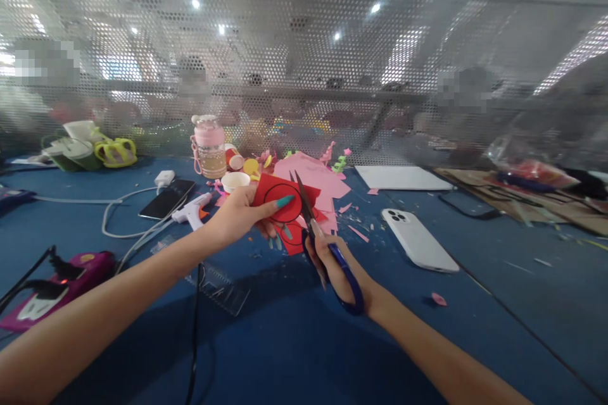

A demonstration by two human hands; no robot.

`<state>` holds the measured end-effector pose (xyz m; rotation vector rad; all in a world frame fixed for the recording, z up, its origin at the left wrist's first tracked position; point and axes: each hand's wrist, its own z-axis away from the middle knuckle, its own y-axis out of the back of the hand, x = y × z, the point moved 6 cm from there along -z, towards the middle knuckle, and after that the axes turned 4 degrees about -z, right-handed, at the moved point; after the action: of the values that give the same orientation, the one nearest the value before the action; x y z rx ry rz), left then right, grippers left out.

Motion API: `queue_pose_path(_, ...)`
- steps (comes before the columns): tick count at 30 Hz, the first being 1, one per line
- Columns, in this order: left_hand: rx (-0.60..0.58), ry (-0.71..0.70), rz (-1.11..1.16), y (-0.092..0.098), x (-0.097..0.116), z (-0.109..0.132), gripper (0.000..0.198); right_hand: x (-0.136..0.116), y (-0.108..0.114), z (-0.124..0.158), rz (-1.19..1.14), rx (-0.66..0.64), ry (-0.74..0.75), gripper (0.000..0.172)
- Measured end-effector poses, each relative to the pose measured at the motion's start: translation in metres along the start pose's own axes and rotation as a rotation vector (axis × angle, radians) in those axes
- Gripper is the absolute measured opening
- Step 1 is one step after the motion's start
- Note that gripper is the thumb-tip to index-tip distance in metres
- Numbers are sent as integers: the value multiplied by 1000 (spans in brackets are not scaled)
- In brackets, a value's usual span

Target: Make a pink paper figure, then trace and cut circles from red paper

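Between thumb and fingers, my left hand (244, 212) pinches a sheet of red paper (311, 193) marked with black circle outlines. My right hand (335, 262) is closed round the dark blue handles of a pair of scissors (304, 199). The scissor blades point up and away from me, slightly parted, at the right part of the red paper beside the larger circle. Whether the paper lies between the blades is hard to make out. Behind the red paper lie sheets of pink paper (311, 174) with small scraps about them.
Left are a hot glue gun (190, 210), a black phone (168, 198), a purple power strip (71, 288) and a pink-lidded bottle (209, 149). A paper cup (235, 182) stands behind my left hand. To the right lies a white phone (420, 240). A perforated metal screen (304, 63) borders the table's back.
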<state>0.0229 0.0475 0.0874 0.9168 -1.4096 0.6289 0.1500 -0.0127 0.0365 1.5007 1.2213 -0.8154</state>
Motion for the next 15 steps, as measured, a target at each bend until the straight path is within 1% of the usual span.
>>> queue_pose_path(2,-10,0,-21,0,1,0,15,-3,1,0,-10,9,-3,50)
queue_pose_path(7,-43,-3,-48,-2,2,1,17,-2,0,-1,-31,-63,-21,52)
queue_pose_path(13,-54,-1,-51,-4,4,2,14,-1,0,-1,-15,-62,-4,50)
queue_pose_path(15,-56,-3,-49,-4,4,2,13,-2,1,-1,13,-52,28,49)
